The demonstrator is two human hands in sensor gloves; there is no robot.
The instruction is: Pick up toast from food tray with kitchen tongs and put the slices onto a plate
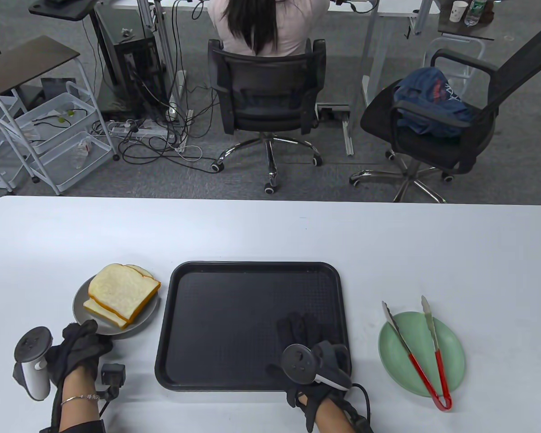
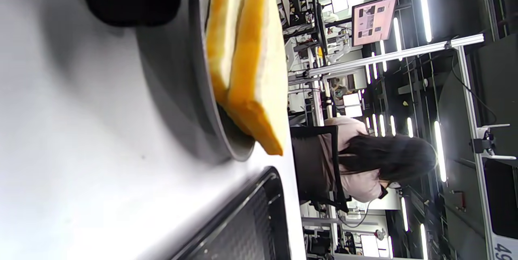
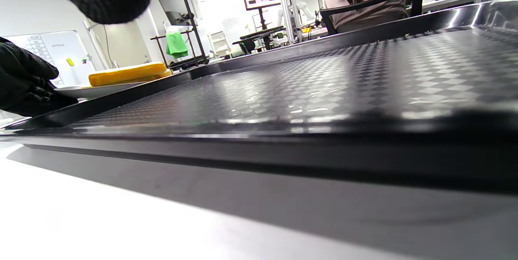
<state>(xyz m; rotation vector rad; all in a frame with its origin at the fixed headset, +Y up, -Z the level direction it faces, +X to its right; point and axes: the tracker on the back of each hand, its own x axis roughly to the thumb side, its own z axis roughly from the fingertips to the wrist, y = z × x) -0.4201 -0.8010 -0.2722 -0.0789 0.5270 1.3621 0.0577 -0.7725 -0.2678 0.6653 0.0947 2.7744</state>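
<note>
Toast slices [image 1: 122, 291] stacked on round grey plate [image 1: 82, 301], textured black tray [image 1: 234, 324] beside.

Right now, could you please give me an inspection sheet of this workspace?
Surface: white table, bare at the far side.
Job's things: black tray holds no toast; toast slices stacked on the grey plate; tongs lie across the green plate, red handles nearest the person.
Clutter: nothing seen on the table.
Grippers: left hand grips the grey plate's near rim; right hand rests flat in the tray.
Cables: glove leads at both wrists; tangled cables on the floor beyond.
Surroundings: seated person facing away, second chair with a blue bag, white cart.
</note>
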